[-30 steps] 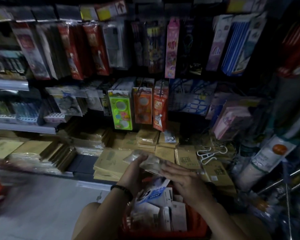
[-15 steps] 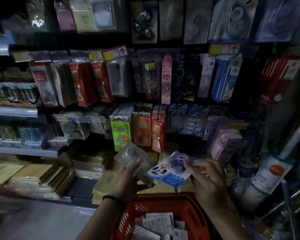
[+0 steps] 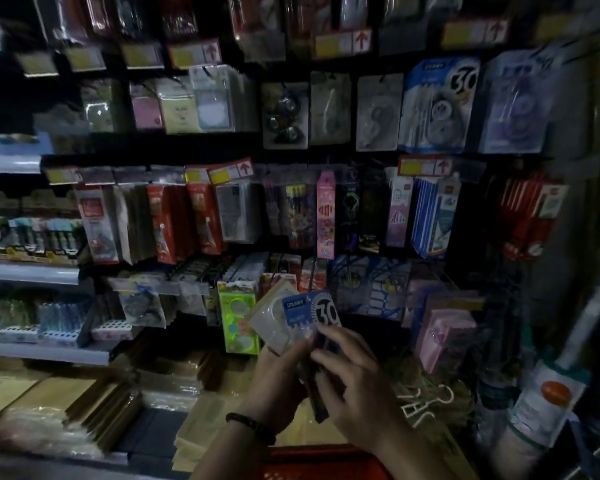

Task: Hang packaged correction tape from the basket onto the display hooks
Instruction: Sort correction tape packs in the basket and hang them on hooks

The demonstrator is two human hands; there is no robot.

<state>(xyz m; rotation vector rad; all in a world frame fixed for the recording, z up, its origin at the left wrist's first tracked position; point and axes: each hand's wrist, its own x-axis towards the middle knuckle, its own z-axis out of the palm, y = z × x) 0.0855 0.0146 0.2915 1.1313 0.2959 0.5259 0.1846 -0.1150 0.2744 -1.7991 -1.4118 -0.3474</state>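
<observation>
Blue card printed with a large 30 marked the correction tape pack [image 3: 309, 308], which was held up just below the middle of the view. A clear blister pack [image 3: 271, 323] was fanned against it on its nine o'clock side. The hands were together. The left hand [image 3: 279, 386] gripped the clear pack from below with its thumb across the front, and the right hand [image 3: 357, 386] pinched the blue pack's lower edge. The step in hand looked like sorting the two packs apart before hanging; neither was on a hook yet. Matching hung packs [image 3: 437, 105] with the same blue 30 card sat at one o'clock, so the next move probably called for lifting the blue pack there and threading its hang hole over the hook's tip. The hole and the hook were too dim to make out. At six o'clock only the rim of the red basket [image 3: 326, 460] showed, and what lay inside it could not be told.
</observation>
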